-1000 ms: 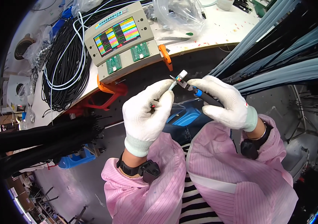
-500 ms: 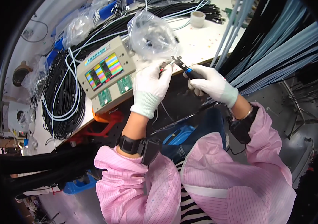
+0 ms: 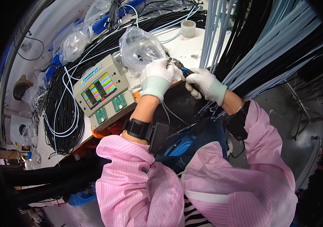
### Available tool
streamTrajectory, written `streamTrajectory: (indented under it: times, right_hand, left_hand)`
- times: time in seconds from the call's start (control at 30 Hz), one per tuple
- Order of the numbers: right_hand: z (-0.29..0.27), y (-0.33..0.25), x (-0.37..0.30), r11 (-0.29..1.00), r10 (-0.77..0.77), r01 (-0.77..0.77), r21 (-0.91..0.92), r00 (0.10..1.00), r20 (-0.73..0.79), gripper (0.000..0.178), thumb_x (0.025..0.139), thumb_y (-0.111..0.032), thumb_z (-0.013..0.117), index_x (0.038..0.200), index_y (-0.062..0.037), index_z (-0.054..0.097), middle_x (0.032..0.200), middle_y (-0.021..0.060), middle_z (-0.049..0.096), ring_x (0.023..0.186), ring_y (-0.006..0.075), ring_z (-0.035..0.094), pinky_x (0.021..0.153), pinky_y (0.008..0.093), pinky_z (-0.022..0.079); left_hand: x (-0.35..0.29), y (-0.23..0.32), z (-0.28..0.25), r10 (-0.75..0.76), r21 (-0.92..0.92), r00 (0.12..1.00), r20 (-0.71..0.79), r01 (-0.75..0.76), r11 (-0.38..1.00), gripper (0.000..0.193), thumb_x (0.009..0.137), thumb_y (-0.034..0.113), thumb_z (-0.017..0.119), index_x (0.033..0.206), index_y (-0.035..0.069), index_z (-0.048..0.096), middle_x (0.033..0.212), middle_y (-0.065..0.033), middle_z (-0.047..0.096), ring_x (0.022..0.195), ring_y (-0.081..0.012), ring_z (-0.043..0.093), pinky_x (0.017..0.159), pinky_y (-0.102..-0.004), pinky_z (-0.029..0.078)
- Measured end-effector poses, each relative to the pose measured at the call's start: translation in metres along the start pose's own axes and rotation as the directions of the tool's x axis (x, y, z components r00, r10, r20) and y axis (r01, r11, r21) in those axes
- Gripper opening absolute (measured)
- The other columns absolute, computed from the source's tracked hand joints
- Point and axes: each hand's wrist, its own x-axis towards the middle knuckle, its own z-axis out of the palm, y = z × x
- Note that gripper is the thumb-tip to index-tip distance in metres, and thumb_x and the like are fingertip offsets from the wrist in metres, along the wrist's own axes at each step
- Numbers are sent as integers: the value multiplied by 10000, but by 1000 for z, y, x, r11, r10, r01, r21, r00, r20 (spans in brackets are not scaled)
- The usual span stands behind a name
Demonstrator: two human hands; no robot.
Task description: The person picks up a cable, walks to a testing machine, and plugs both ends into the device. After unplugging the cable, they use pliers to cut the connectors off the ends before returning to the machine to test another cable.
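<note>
My left hand [image 3: 157, 77], in a white knit glove, is closed at the bench's front edge. A thin grey cable [image 3: 166, 109] hangs from under it; the end between the fingertips is too small to make out. My right hand [image 3: 206, 86], gloved the same way, is wrapped around pliers [image 3: 185, 71] with black and blue handles. Their jaws point left and meet the fingertips of my left hand, which partly hide them. Just beyond my left hand lies a clear plastic bag [image 3: 133, 47] with small dark parts inside.
A beige tester [image 3: 121, 81] with a colourful screen and green circuit boards stands left of my hands. Black cable coils [image 3: 61, 109] lie beyond it. A roll of clear tape [image 3: 188, 28] sits at the back. Grey and black cables [image 3: 271, 56] hang at the right.
The view has shifted slightly. My right hand and the pliers have come closer to my left hand, and the jaws now overlap its fingertips.
</note>
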Motion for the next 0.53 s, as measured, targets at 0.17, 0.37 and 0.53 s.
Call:
streamTrajectory:
  times: [0.17,0.37,0.53]
  right_hand:
    - [-1,-7,11,975,-89,103,197,993,-79,204,818,-175,470,948,-22,509,685,74,534,520,141,520,431,258,407]
    - [-3,-16,33,265,-857,66,-962,474,-203,369,818,-341,492,1012,-29,526,959,182,561,873,272,559,732,358,440]
    - [5,-4,54,36,-785,-123,-992,610,-104,544,764,-474,526,1136,-78,511,1207,198,461,1156,308,411,980,459,258]
  left_hand:
    - [-9,-11,1,46,-30,994,-95,-49,998,314,804,310,516,863,28,640,682,-169,616,661,-315,604,596,-382,447]
    - [-83,-12,-58,-31,-783,970,242,214,584,309,871,266,464,875,-2,617,556,-17,513,433,-71,416,425,-205,316]
    - [-122,-29,-74,-11,-891,926,378,367,267,294,887,257,475,970,4,600,579,31,500,446,-53,392,423,-186,289]
